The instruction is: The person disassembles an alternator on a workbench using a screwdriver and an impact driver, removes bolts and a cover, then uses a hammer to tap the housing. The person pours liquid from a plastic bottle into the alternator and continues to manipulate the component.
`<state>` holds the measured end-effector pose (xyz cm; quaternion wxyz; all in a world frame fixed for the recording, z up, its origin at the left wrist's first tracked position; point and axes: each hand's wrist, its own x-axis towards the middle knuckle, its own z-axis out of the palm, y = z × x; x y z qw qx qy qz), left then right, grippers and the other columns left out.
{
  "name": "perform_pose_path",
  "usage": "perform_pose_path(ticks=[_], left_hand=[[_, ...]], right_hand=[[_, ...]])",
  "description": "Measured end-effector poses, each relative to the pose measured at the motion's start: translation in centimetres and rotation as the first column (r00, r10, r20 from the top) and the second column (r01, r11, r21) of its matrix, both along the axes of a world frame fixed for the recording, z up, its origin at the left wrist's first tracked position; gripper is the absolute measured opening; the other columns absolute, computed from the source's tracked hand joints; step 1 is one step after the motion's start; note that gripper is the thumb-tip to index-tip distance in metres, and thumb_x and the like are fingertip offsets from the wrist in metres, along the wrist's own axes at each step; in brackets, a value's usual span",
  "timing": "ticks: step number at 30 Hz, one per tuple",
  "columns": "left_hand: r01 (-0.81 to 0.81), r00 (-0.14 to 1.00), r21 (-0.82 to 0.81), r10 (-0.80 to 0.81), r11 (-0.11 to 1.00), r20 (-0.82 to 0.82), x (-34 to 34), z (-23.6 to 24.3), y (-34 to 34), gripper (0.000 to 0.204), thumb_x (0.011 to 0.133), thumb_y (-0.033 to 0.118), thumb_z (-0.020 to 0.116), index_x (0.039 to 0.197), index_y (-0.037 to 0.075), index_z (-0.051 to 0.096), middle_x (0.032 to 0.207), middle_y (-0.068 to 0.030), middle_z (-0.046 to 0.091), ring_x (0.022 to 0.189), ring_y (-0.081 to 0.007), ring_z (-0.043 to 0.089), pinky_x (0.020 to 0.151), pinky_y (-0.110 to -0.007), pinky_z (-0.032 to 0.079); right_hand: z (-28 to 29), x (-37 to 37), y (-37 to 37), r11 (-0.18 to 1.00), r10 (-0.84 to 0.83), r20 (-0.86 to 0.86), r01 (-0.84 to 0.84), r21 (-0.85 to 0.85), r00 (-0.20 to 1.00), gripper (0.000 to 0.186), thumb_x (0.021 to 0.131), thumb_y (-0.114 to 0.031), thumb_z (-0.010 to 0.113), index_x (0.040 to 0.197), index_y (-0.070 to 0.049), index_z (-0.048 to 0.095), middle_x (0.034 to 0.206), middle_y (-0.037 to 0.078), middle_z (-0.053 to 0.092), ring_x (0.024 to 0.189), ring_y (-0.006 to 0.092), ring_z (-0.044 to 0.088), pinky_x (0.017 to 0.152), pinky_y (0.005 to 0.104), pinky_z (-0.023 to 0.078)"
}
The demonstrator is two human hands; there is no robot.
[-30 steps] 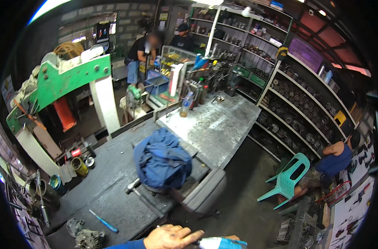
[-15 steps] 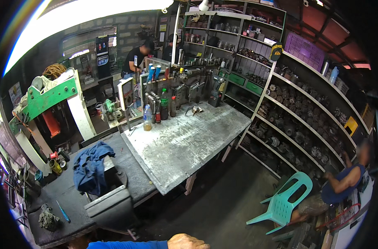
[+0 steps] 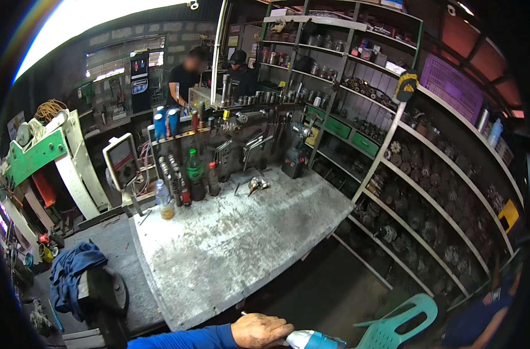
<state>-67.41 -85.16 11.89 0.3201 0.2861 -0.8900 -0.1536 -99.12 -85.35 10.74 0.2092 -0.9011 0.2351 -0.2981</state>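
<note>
My left hand (image 3: 260,329), in a blue sleeve, is at the lower edge with its fingers curled. A small pale end of something pokes out beside them, too little to name. Its fingertips reach the silver nose of a blue power tool (image 3: 317,340), cut off by the frame's edge; whether they grip it is unclear. My right hand is out of view. Beyond them is a scuffed metal worktop (image 3: 236,250), with a small metal part (image 3: 258,185), bottles (image 3: 194,171) and a cordless driver (image 3: 294,151) along its back.
A vise (image 3: 102,291) draped with blue cloth (image 3: 73,267) is on the darker bench at left. A green press frame (image 3: 32,157) stands behind it. Shelves of parts (image 3: 428,174) line the right. A teal chair (image 3: 404,317) and seated person (image 3: 480,320) are lower right; two people work at back.
My view has swung toward the metal worktop and back shelving, so the vise and bench now sit farther left. My left hand and the blue tool remain at the lower edge.
</note>
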Motion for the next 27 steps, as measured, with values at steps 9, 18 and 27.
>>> perform_pose_path(ticks=[9,18,27], left_hand=[[-0.432,0.847,-0.243,0.484,0.868,0.221,2.9,5.0,-15.2,0.044,0.097,0.037,0.073,0.135,0.014,0.068,0.072,-0.0002,0.055,0.056,-0.0188,0.066,0.045,-0.036,0.051],[-0.529,0.706,-0.346,0.628,0.775,0.327,3.1,8.6,-32.5,0.036,0.092,0.033,0.078,0.119,0.011,0.068,0.071,-0.0002,0.057,0.058,-0.0194,0.067,0.046,-0.038,0.053],[-0.996,-0.084,0.028,0.977,-0.08,-0.196,8.5,10.6,-39.2,0.01,0.098,0.007,0.072,0.104,0.001,0.068,0.075,-0.0144,0.068,0.065,-0.027,0.069,0.064,-0.038,0.054]], right_hand=[[2.8,4.9,-25.4,0.92,0.327,0.04,-0.328,0.215,0.944,0.049,0.096,-0.012,0.081,0.144,-0.005,0.07,0.139,0.015,0.075,0.131,0.0307,0.07,0.113,0.0449,0.053],[2.8,7.6,-49.3,0.625,0.545,0.344,-0.644,0.441,0.764,0.049,0.085,-0.02,0.09,0.126,-0.001,0.073,0.117,0.013,0.08,0.104,0.0249,0.079,0.096,0.0399,0.061],[3.6,7.2,-65.4,0.877,0.445,0.302,-0.479,0.046,0.843,0.031,0.095,-0.009,0.079,0.124,0.0,0.075,0.121,0.017,0.079,0.105,0.0292,0.078,0.089,0.0412,0.061]])
